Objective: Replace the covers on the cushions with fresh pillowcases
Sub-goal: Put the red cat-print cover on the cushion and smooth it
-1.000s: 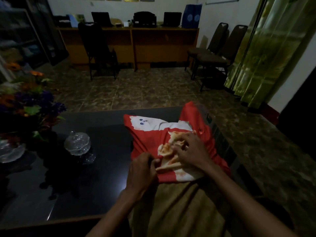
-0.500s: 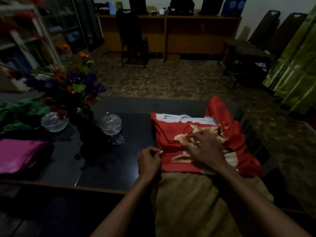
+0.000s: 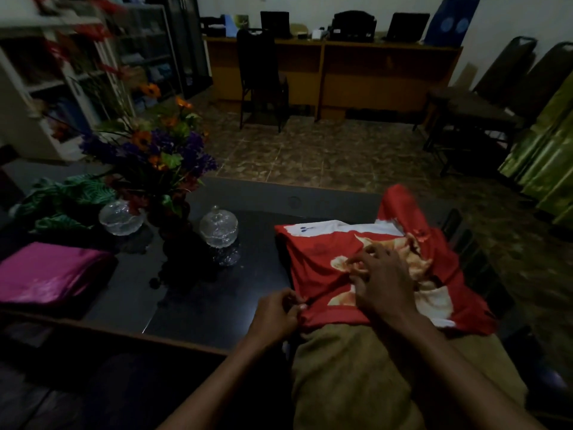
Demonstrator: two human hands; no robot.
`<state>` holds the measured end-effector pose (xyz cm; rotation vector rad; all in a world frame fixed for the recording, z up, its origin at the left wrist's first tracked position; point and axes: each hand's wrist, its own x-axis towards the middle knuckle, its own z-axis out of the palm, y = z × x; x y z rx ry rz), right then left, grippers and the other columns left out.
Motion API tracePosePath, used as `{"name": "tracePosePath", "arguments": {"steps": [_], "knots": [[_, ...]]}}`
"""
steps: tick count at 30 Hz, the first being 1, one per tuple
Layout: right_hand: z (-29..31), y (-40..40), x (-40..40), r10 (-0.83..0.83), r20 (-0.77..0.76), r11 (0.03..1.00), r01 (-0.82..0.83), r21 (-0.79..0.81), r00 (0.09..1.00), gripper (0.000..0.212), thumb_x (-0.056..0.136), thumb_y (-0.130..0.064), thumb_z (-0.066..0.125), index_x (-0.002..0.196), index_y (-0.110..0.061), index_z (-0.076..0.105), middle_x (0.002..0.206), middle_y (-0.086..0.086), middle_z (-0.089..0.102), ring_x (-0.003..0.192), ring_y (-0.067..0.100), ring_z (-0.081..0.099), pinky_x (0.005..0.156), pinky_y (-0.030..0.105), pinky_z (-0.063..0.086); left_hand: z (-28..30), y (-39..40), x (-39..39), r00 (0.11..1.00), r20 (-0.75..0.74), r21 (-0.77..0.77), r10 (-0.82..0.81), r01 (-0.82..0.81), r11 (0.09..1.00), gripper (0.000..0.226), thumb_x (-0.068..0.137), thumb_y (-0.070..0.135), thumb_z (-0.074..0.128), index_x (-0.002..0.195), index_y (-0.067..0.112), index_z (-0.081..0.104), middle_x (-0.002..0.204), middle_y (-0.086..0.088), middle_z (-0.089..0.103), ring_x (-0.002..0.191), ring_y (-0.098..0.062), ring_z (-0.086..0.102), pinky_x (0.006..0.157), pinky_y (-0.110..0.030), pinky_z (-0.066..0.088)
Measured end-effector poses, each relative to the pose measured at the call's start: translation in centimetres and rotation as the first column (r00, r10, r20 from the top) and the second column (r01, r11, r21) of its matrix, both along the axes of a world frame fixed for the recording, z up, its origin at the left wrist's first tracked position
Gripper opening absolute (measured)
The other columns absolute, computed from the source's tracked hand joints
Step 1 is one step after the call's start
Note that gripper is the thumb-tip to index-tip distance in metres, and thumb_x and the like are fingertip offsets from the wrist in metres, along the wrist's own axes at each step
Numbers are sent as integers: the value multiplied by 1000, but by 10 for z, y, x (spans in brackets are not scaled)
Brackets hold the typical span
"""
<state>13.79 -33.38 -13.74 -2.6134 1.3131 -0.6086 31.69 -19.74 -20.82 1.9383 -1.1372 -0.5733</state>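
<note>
Red pillowcase (image 3: 322, 259) lies on bench (image 3: 198, 305), right part, half drawn over tan cushion (image 3: 372, 367) that sticks out toward person. Left hand (image 3: 274, 315) pinches hem at opening's left corner. Right hand (image 3: 379, 274) lies on top, fingers bent, bunching cloth. Advice: keep hem taut on left, gather cloth in short pulls, work both corners evenly, avoid glass jar (image 3: 218, 226).

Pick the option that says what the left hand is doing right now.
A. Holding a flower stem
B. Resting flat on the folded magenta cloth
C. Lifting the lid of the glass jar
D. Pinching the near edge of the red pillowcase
D: the left hand pinches the near hem of the red pillowcase, while the right hand bunches its fabric.
</note>
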Motion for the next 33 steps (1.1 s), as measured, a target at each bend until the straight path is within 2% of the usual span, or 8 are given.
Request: {"name": "tracePosePath", "arguments": {"steps": [4,9,12,16,18,22,27,33], "knots": [[-2,29,8,329,-75,942,-321,95,941,34,79,-67,61,95,-39,72,102,-18,58,99,5,50,85,32,42,-4,-8,-6,992,-116,-78,52,-61,995,5,87,21,75,89,23,72,82,15,72,80,10,65,71,-5,45],[-7,47,9,458,-198,889,-446,106,866,21,90,-45,61,95,-28,74,101,-12,64,102,12,53,108,38,31,-25,2,2,972,-227,-49,66,-79,996,13,89,27,72,102,26,70,98,14,73,96,6,66,89,-21,52],[0,48,5,527,-203,846,-488,214,825,21,93,-51,60,98,-32,69,101,-19,54,104,5,47,99,30,25,-24,0,2,945,-307,36,117,-112,993,21,89,37,73,107,30,63,104,11,70,98,1,65,93,-26,54],[-8,54,3,339,-138,937,-320,141,931,33,87,-63,52,102,-36,64,101,-14,48,102,10,46,91,39,41,-34,-12,-3,837,-505,220,208,-108,969,76,55,83,77,104,24,72,94,4,77,90,-14,74,86,-40,60],[-10,59,7,225,-116,969,-210,130,967,45,78,-71,50,105,-37,62,108,-9,52,105,14,48,90,38,44,-36,-20,-1,801,-547,251,243,-119,961,82,47,83,79,99,20,75,88,0,78,83,-19,75,78,-41,62],[2,59,13,57,39,966,-65,251,998,61,72,-69,58,126,-39,54,125,-3,46,120,18,46,100,36,45,-13,-35,2,750,-601,156,277,-230,961,66,44,58,87,91,13,76,84,-6,77,80,-25,76,77,-47,62],[41,33,14,-113,325,924,-21,382,939,93,66,-83,56,147,-40,41,148,0,42,135,17,43,112,40,41,70,-53,-8,743,-636,-23,208,-288,957,10,80,11,82,75,10,73,81,-15,76,79,-28,72,82,-51,60],[131,-9,20,-161,622,876,-180,448,766,89,71,-84,58,143,-31,54,150,-5,50,134,7,44,115,32,32,192,-90,-23,894,-443,-332,-73,-87,939,14,80,25,83,90,16,77,83,0,78,85,-20,75,78,-41,61]]}}
